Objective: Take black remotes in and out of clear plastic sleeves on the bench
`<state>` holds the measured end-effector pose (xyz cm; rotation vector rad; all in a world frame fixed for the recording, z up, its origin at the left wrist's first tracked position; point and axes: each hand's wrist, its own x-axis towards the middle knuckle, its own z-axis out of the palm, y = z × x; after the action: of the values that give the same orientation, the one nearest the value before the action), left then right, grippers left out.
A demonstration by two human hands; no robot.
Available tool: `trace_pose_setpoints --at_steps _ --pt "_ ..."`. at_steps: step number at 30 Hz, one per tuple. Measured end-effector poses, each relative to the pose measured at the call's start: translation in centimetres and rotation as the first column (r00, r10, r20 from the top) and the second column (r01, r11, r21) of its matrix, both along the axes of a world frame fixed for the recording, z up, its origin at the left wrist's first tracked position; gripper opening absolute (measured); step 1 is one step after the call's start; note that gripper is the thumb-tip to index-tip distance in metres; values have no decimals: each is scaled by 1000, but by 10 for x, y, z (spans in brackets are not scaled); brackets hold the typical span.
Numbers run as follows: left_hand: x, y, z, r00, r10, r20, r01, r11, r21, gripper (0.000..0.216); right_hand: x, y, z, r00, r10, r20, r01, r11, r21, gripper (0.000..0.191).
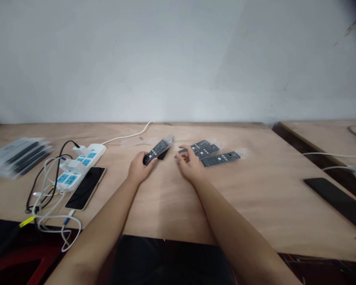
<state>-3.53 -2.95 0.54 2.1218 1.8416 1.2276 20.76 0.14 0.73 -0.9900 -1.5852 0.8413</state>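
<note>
My left hand (139, 168) is wrapped around the lower end of a black remote control (158, 150) in a clear plastic sleeve. A second dark piece shows beneath that remote control; its kind is hidden. My right hand (190, 163) hovers over the table with its fingers apart and nothing visible in them. Just past its fingers two sleeved remote controls (207, 151) lie overlapping, partly hidden by the hand. Another sleeved remote control (221, 159) lies to the right of them, at a slant.
On the left a white power strip (95, 152) carries plugs and tangled cables (44, 202). Beside it lies a phone (86, 188). A stack of plastic-wrapped items (19, 156) sits at the far left. A black flat object (335, 198) rests at the right edge of the wooden table (264, 198).
</note>
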Motion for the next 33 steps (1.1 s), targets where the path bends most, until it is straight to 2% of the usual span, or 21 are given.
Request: trace_pose_setpoints --at_steps 2,5,9,13,16,19,22,26,29,33 --pt "0 0 -1 1000 -25 -8 25 1000 -5 38 -3 -10 8 979 136 152 -139 990 12 50" --pt "3 0 -2 992 -119 -46 119 993 0 38 -9 -20 15 916 237 324 -253 967 7 53" --pt "9 0 -3 976 -206 -70 208 978 12 38 -13 -19 13 910 227 347 -241 970 -1 48" --pt "15 -2 0 957 -280 -72 281 960 7 40 -13 -14 7 961 109 254 -124 991 45 36" --pt "18 -5 4 948 -311 -68 310 950 -21 45 -12 -11 5 986 -6 166 -3 999 54 35" --pt "17 -5 6 956 -279 -91 277 960 -30 42 -8 -6 4 987 -127 96 122 991 58 37" --pt "11 -2 3 971 -199 -131 203 979 17 36 3 5 0 971 -236 42 234 971 50 40" --pt "4 5 -5 969 -140 -206 143 990 -2 42 27 23 -4 923 -385 -4 385 922 48 43" --pt "2 8 -10 959 -95 -267 82 995 -57 53 48 32 -4 866 -499 49 496 867 52 44" --pt "2 9 -12 953 -54 -299 19 993 -120 59 73 40 -5 748 -643 164 635 765 104 41"
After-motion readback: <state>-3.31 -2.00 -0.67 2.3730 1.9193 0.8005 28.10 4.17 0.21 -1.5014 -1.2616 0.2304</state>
